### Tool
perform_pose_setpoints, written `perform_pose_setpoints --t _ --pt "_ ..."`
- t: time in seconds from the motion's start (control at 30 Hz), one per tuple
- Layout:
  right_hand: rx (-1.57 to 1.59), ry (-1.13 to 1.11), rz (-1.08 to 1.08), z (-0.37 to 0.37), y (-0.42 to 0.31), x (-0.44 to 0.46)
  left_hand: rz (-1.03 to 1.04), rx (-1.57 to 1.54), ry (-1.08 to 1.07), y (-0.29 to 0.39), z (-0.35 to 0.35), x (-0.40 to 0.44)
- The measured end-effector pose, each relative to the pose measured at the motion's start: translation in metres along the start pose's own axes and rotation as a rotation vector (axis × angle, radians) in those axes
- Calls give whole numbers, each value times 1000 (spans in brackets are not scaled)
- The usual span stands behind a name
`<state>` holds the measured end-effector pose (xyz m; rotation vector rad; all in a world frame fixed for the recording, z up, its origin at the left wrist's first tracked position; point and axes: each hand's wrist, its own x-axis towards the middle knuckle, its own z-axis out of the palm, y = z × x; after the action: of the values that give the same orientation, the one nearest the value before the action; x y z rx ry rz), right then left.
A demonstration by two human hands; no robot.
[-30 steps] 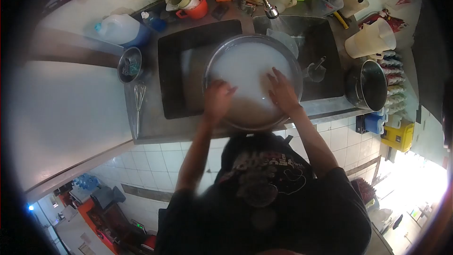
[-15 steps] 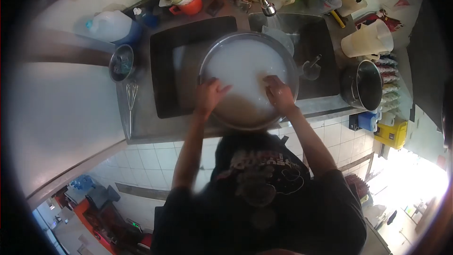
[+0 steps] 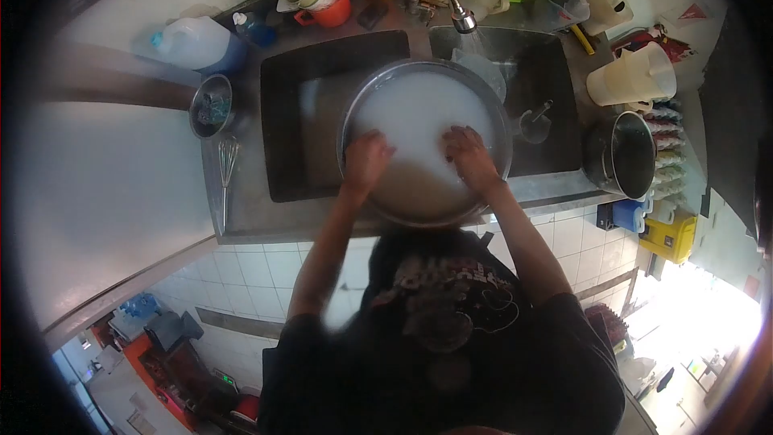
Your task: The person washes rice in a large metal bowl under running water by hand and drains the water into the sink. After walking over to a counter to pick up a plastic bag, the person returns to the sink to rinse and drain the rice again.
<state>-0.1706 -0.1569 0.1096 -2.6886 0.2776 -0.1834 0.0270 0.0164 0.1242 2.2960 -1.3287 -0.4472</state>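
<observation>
A large round metal basin [image 3: 374,208] spans the divider between the two sinks and holds cloudy, whitish liquid [image 3: 423,109]. Over its left part is my left hand [image 3: 369,159], smeared by motion, its fingers too blurred to make out. On the right side, my right hand [image 3: 469,155] reaches palm down to the liquid with its fingers apart, and I see nothing held in it. Whatever lies beneath the milky surface is hidden. Behind the basin, water sprays from the tap [image 3: 464,22] onto a clear container [image 3: 483,68] in the right sink [image 3: 555,72].
Left of the left sink [image 3: 282,113] lie a whisk [image 3: 226,177] and a small metal bowl [image 3: 211,105]. A metal pot [image 3: 628,155] and a whitish pitcher [image 3: 636,76] stand at the right. Red mug [image 3: 326,12] and big jug [image 3: 197,44] stand behind.
My left hand has turned, its outstretched thumb no longer distinct. My right hand's fingers have spread from a more curled pose. The view has shifted slightly.
</observation>
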Motion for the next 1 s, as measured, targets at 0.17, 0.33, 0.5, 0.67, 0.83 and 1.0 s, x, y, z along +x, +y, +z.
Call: perform_pose_setpoints --t 0.17,0.33,0.5,0.67,0.83,1.0 --pt "-107 56 172 0 0 2 -222 56 -275 22 -19 2" --pt "-126 11 344 -6 -10 12 454 129 299 37 -2 -1" --pt "-37 102 374 1 -32 36 273 -534 65 84 4 0" --pt "267 219 477 -10 -33 41 285 -241 224 59 7 10" --pt "131 107 410 -13 -33 36 390 -143 266 81 -8 5" --pt "-69 260 424 -31 -8 17 -37 -118 110 8 -11 6"
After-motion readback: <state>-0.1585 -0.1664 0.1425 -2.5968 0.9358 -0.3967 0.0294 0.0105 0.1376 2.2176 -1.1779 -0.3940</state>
